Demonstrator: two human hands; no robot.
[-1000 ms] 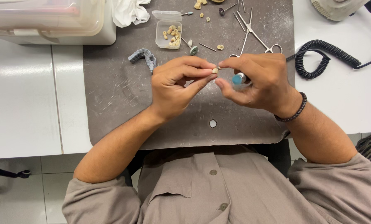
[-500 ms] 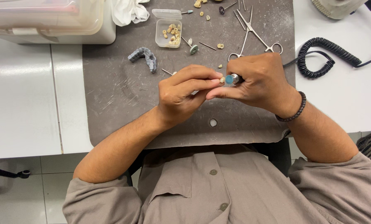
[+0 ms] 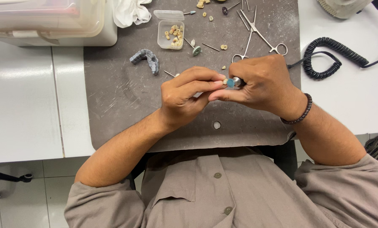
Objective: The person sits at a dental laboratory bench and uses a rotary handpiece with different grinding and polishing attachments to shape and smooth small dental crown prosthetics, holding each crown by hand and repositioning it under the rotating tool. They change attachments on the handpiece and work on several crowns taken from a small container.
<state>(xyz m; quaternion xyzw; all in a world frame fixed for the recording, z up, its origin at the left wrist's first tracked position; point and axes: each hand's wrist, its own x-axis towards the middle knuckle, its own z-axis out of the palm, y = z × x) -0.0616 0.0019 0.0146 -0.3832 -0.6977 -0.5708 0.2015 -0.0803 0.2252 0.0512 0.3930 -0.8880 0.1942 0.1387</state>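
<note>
Over a scratched grey mat (image 3: 113, 105), left hand (image 3: 184, 99) pinching a small pale tooth crown (image 3: 225, 80) at its fingertips — touching the blue-tipped handpiece (image 3: 233, 82) gripped in the right hand (image 3: 263, 84). Beyond — forceps (image 3: 261, 36), grey dental arch model (image 3: 146, 59), clear box of crowns (image 3: 171, 31).

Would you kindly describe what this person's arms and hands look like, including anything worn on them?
Both hands are bare, without gloves or rings. The left hand has nothing at its wrist; the right hand has a dark beaded bracelet. Grey-brown shirt sleeves are pushed up above the elbows, leaving the forearms uncovered.
</note>
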